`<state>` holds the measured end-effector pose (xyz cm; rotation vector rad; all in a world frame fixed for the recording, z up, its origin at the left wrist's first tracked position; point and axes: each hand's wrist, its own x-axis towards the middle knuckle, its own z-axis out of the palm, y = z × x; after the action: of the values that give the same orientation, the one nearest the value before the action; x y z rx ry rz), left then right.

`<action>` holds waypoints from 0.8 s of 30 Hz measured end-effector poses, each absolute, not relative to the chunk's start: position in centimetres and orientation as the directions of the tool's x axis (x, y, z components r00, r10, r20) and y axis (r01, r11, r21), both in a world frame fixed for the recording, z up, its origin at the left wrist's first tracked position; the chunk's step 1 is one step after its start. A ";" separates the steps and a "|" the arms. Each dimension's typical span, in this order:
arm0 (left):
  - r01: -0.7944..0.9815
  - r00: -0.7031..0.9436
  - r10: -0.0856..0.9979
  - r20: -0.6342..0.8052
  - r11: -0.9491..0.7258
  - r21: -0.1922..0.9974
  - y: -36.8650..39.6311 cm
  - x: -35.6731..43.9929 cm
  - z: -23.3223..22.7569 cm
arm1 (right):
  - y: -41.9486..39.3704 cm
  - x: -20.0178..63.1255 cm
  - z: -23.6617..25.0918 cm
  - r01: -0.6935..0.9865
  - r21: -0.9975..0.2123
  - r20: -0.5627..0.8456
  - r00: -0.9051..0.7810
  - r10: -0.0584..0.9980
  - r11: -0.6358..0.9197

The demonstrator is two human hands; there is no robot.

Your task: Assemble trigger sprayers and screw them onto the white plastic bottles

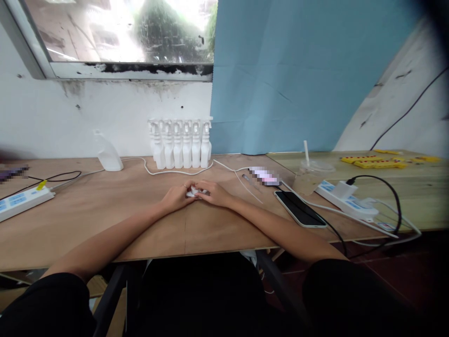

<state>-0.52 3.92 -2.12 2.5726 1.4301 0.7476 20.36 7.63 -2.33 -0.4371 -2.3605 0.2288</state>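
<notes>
Both hands meet over the middle of the wooden table. My left hand has its fingers closed round one side of a small white piece. From the other side, the curled fingers of my right hand grip the same piece. Most of it is hidden by the fingers, so its exact kind cannot be made out. Behind the hands, against the wall, several white spray bottles stand upright in a tight block. One more white bottle stands apart at the left, near the wall.
Right of my hands lie a black-screened phone, a blurred-out device and a white cable. A plastic cup with a straw, a power strip and yellow parts are further right. Another power strip lies at the left.
</notes>
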 end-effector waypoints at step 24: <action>0.668 0.404 0.846 0.347 -0.532 0.519 4.7 -0.9 -2.6 | 11.9 30.7 3.0 0.999 -0.044 -0.158 -0.001 0.987 -0.006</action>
<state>-0.95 4.74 -2.61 2.3670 1.3190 0.8460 30.71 11.85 3.05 -2.2757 -2.2696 0.2311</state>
